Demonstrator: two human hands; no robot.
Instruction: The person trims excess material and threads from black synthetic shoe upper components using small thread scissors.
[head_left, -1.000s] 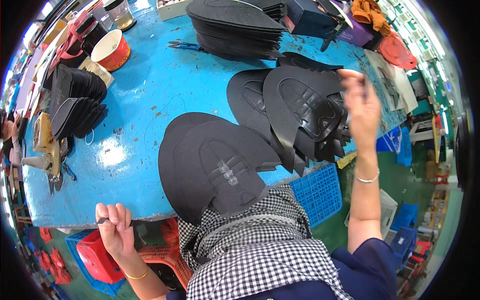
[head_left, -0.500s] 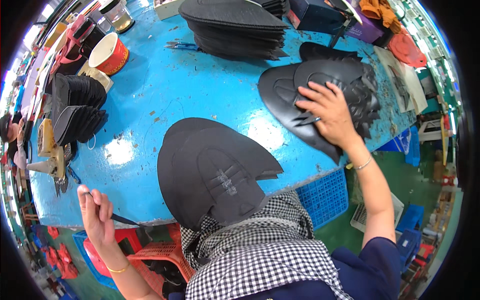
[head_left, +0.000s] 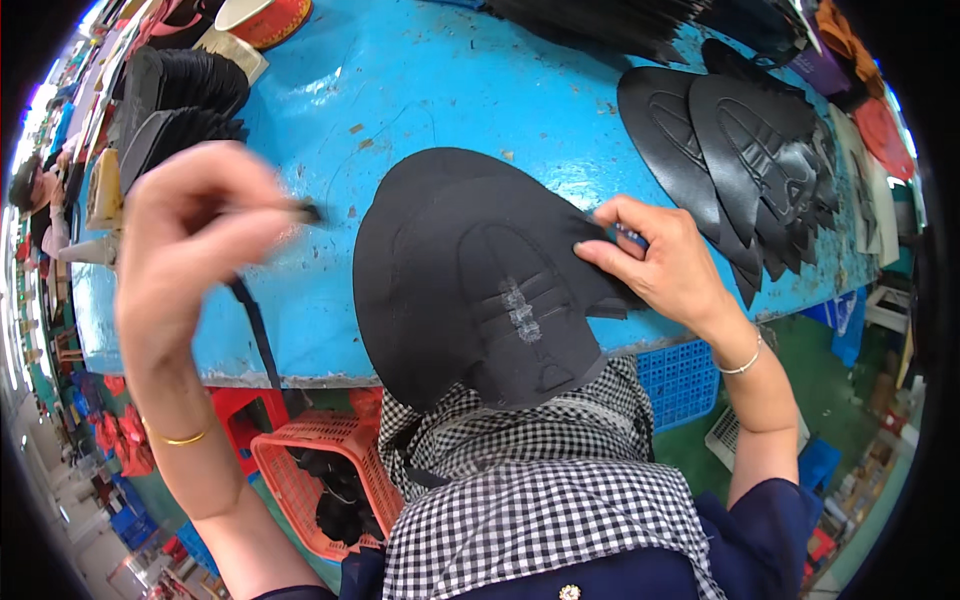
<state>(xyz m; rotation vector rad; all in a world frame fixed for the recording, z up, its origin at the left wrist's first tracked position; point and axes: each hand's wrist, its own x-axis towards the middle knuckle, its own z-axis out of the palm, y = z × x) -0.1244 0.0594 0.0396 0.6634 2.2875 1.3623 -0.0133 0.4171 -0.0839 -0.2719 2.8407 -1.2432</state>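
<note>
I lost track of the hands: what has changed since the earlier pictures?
The left hand moved up and forward over the table, trailing its black strip. The right hand, having slid the shiny black pieces rightward, came left to the right edge of the matte black pieces. Unchanged: strip in left hand, matte pieces at the table's near edge.

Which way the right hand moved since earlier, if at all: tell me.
Yes: the right hand moved left, off the glossy black pieces to the matte black piece.
</note>
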